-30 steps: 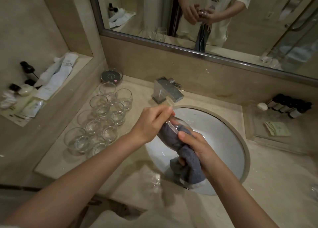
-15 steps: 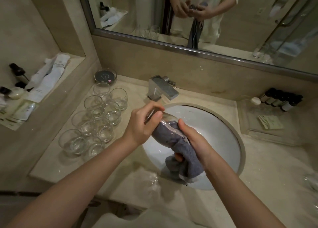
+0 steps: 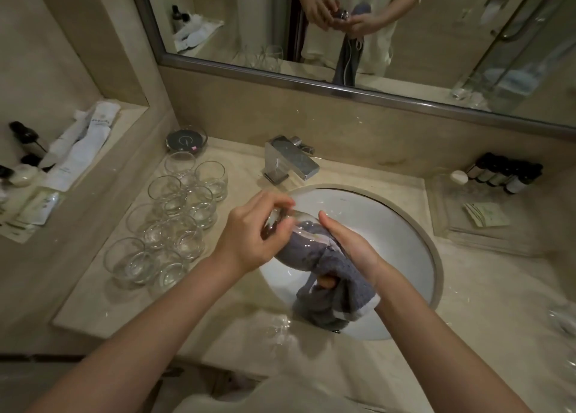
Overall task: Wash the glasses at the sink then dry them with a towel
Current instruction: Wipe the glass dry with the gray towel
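Glass tumbler [image 3: 294, 225], clear and round, is held on its side above the white oval sink basin [image 3: 389, 225]. Its base is pinched by the curled fingers [image 3: 280, 199] of the left hand [image 3: 252, 231]. A grey towel [image 3: 330, 275] is pushed into the open mouth of the tumbler and is gripped by the right hand [image 3: 352, 247], whose thumb is laid along the glass wall. The loose end of the towel hangs down over the basin. A square chrome tap [image 3: 290, 160] is seen behind the basin. On the beige stone bench [image 3: 467, 288], to the left of the basin, a group of clear glasses [image 3: 168, 222] is standing upright, close together. Small dark bottles [image 3: 505, 174] are lined up at the right.
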`<state>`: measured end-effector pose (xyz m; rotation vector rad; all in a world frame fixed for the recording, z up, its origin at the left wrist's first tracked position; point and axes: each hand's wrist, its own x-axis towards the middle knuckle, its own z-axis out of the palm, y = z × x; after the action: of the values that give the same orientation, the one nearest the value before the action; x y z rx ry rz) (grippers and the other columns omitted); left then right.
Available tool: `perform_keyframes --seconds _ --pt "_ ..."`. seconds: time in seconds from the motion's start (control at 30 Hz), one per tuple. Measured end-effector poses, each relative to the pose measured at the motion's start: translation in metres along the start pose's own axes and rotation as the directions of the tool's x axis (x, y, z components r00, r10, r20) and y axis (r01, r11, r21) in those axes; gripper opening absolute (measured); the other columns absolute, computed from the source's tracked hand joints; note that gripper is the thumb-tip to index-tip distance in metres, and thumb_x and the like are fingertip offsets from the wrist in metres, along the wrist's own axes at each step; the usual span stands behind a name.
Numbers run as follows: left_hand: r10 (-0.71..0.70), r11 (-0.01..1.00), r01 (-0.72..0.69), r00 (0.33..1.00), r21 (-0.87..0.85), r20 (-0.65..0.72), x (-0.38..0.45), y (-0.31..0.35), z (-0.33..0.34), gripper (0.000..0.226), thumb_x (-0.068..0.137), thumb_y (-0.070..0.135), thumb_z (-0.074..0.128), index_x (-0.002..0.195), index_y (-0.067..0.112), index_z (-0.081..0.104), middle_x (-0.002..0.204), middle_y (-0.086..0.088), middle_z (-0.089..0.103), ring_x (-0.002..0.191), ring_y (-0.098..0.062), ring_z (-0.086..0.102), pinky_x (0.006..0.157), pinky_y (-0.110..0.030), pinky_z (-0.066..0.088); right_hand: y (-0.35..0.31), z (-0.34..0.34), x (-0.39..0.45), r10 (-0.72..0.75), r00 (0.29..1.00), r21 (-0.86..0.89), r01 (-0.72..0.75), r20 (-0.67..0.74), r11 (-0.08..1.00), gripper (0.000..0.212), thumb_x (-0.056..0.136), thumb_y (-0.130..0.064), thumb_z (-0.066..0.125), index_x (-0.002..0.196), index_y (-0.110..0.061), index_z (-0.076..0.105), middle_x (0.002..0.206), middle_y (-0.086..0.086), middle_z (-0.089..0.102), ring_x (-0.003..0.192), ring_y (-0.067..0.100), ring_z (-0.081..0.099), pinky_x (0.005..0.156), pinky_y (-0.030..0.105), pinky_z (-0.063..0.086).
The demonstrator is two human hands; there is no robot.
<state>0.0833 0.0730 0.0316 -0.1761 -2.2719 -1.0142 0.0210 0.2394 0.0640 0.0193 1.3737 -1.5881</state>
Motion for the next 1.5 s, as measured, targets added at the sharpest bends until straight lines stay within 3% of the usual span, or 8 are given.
perform_keyframes --seconds 0.17,0.43,0.53,0.67,1.07,1.17,1.3,1.5 --pt "-0.781 0.311 0.906 0.417 -0.288 0.466 0.034 0.023 -0.012 0.050 0.092 0.065 0.037 0.097 0.023 0.063 0.085 -0.002 0.071 0.067 -0.018 0.070 0.047 -0.029 0.053 0.005 0.004 0.002 -0.301 0.952 -0.219 0.281 -0.063 0.934 0.042 0.103 -0.033 0.035 0.103 -0.017 0.074 0.094 0.003 0.075 0.082 0.008 0.069 0.070 0.014 0.050" --pt "0.029 0.999 -0.031 0.992 -0.011 -0.124 -0.001 0.000 0.002 0.014 0.090 0.032 0.049 0.097 0.022 0.055 0.087 0.008 0.060 0.075 -0.010 0.057 0.067 -0.019 0.046 -0.003 0.005 -0.005 -0.102 0.994 0.019 0.101 0.047 0.995 0.066 0.102 -0.035 0.034 0.053 -0.023 0.075 0.055 -0.006 0.068 0.044 0.007 0.057 0.050 0.020 0.043" --pt "-0.169 0.978 0.174 0.984 -0.118 0.057 0.003 0.002 -0.004 0.026 0.086 0.046 0.048 0.098 0.026 0.060 0.089 0.012 0.064 0.077 -0.013 0.060 0.063 -0.029 0.050 -0.002 0.010 -0.011 -0.096 0.995 0.016 0.097 -0.021 0.995 0.067 0.101 -0.035 0.039 0.045 -0.018 0.071 0.049 -0.003 0.064 0.042 0.009 0.057 0.050 0.022 0.044" --pt "-0.756 0.437 0.859 0.512 -0.267 0.408 0.030 0.018 -0.008 0.033 0.090 0.057 0.050 0.089 0.027 0.064 0.089 0.001 0.065 0.073 -0.022 0.065 0.042 -0.027 0.049 0.004 0.009 -0.005 -0.232 0.968 -0.133 0.219 -0.096 0.967 0.046 0.103 -0.038 0.036 0.086 -0.016 0.072 0.073 0.001 0.075 0.070 0.012 0.069 0.060 0.015 0.052" --pt "-0.090 0.995 0.083 0.986 -0.052 -0.144 -0.003 0.006 -0.002 0.011 0.088 0.032 0.049 0.095 0.028 0.055 0.087 0.008 0.064 0.078 -0.024 0.068 0.070 -0.036 0.053 0.001 0.021 -0.019 -0.060 0.992 0.090 0.050 0.109 0.995 0.039 0.098 -0.038 0.040 0.086 -0.009 0.064 0.050 0.001 0.059 0.035 0.007 0.051 0.033 0.017 0.039" --pt "-0.357 0.886 0.358 0.932 -0.295 0.062 0.005 0.007 -0.010 0.025 0.084 0.048 0.051 0.090 0.025 0.061 0.089 0.011 0.066 0.083 -0.018 0.068 0.075 -0.034 0.053 0.006 0.021 -0.013 -0.196 0.979 -0.056 0.199 0.047 0.978 0.040 0.101 -0.033 0.039 0.089 -0.008 0.067 0.056 -0.003 0.064 0.047 0.006 0.057 0.044 0.016 0.044" --pt "-0.759 0.330 0.918 0.397 -0.221 0.515 0.025 0.013 -0.021 0.059 0.087 0.066 0.045 0.079 0.014 0.071 0.072 -0.001 0.071 0.066 -0.020 0.066 0.068 -0.033 0.051 0.012 0.019 -0.009 -0.407 0.909 -0.436 0.405 0.092 0.804 0.031 0.101 -0.018 0.043 0.088 -0.012 0.071 0.061 -0.014 0.068 0.063 -0.007 0.061 0.065 0.008 0.043" --pt "-0.724 0.682 0.725 0.688 -0.097 0.051 -0.003 0.002 0.001 0.036 0.072 0.052 0.056 0.061 0.020 0.068 0.064 0.002 0.070 0.064 -0.015 0.065 0.063 -0.027 0.048 0.018 0.027 -0.002 -0.198 0.977 -0.203 0.179 -0.080 0.963 0.039 0.101 -0.034 0.043 0.099 -0.012 0.075 0.092 0.010 0.076 0.087 0.018 0.071 0.079 0.024 0.054"
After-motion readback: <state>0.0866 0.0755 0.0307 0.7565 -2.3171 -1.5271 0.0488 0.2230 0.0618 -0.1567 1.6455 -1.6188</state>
